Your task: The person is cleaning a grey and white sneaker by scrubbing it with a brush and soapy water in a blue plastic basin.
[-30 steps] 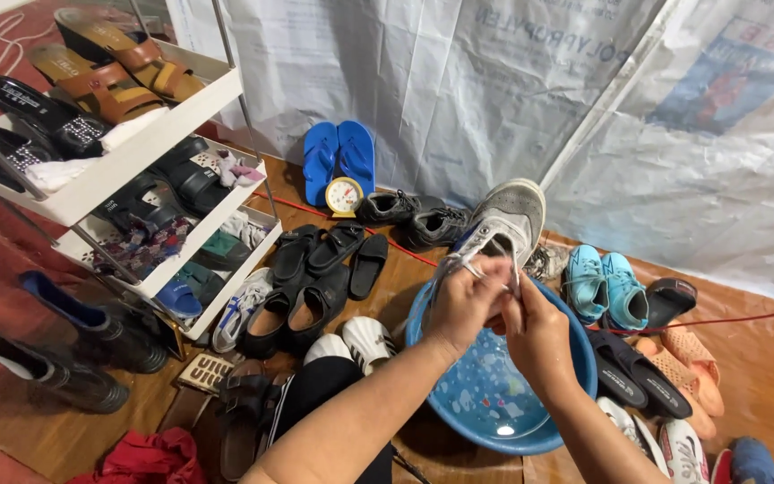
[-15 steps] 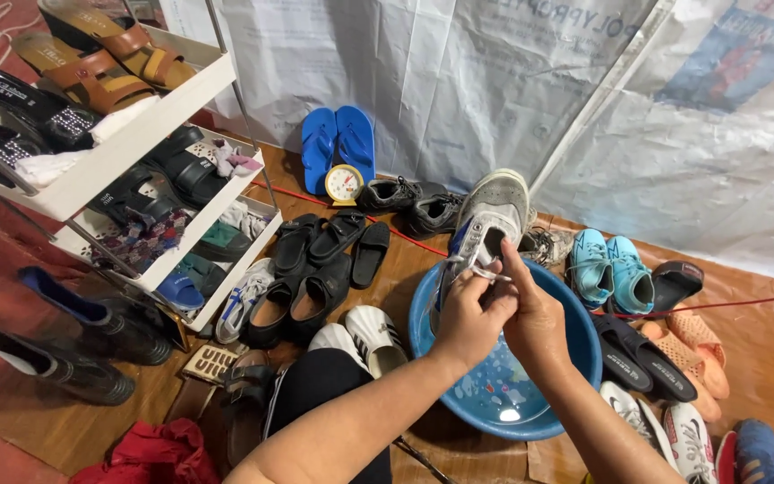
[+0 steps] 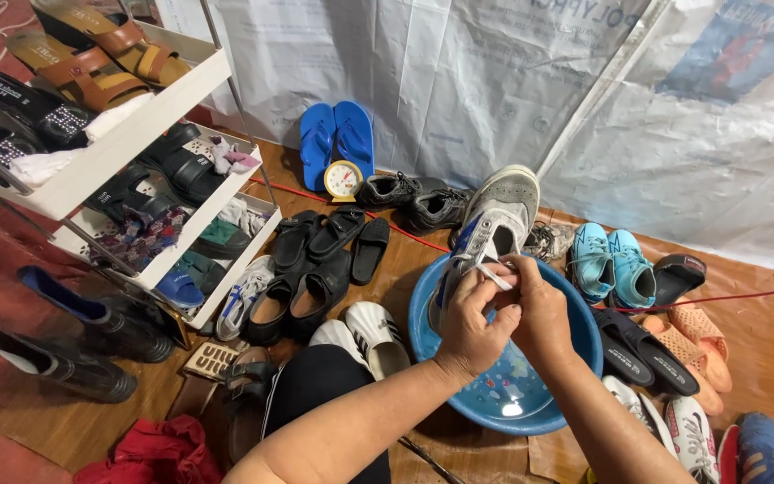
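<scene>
A grey and white sneaker (image 3: 497,220) with blue side stripes is held toe-up over a blue plastic basin (image 3: 430,321) that has a little water at its bottom. My left hand (image 3: 472,318) grips the sneaker near its laces. My right hand (image 3: 544,309) pinches the white lace (image 3: 493,273) at the tongue. Both hands press close together above the basin.
A white shoe rack (image 3: 127,148) with sandals and shoes stands at the left, black boots (image 3: 73,341) below it. Blue flip-flops (image 3: 338,139), a small yellow scale (image 3: 344,179), black shoes, turquoise sneakers (image 3: 611,260) and slippers lie on the wooden floor around the basin. A white tarp hangs behind.
The view has shifted slightly. My hands have moved up the sneaker a little, working the lace; the sneaker stays tilted over the basin.
</scene>
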